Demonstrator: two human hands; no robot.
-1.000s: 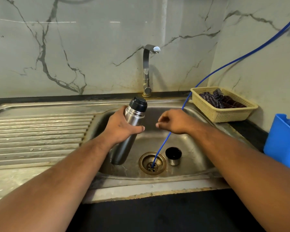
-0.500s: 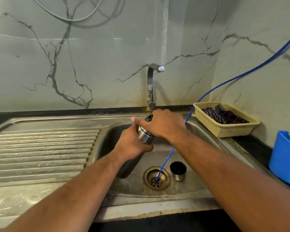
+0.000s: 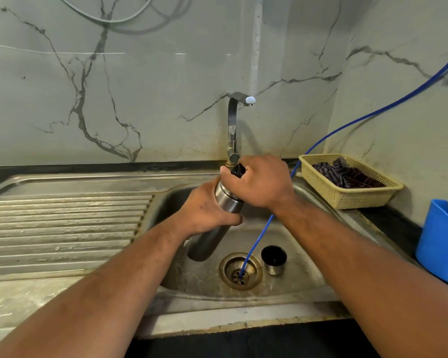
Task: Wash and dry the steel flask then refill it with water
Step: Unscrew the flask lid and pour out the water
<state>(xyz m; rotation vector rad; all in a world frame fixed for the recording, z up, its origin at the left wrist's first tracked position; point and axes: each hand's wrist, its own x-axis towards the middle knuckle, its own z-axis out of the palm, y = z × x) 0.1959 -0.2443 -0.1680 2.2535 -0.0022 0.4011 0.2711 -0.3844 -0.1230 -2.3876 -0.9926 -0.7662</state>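
The steel flask [image 3: 212,236] hangs tilted over the sink basin [image 3: 290,236], its top leaning toward the tap. My left hand [image 3: 204,210] grips its body around the middle. My right hand [image 3: 259,182] is curled over the black stopper [image 3: 238,170] at the flask's top, hiding most of it. The flask's steel cup lid [image 3: 274,259] stands open side up on the basin floor, just right of the drain [image 3: 241,271]. The tap [image 3: 234,125] rises behind the hands, with no water seen running.
A thin blue hose [image 3: 256,241] runs from the upper right down into the drain. A yellow basket [image 3: 352,197] holding a dark cloth sits right of the sink. A blue plastic container [image 3: 440,241] stands at the far right. The ribbed draining board [image 3: 62,228] lies left.
My right hand moved from beside the flask onto its black stopper and now grips it. The flask stays in my left hand over the basin.
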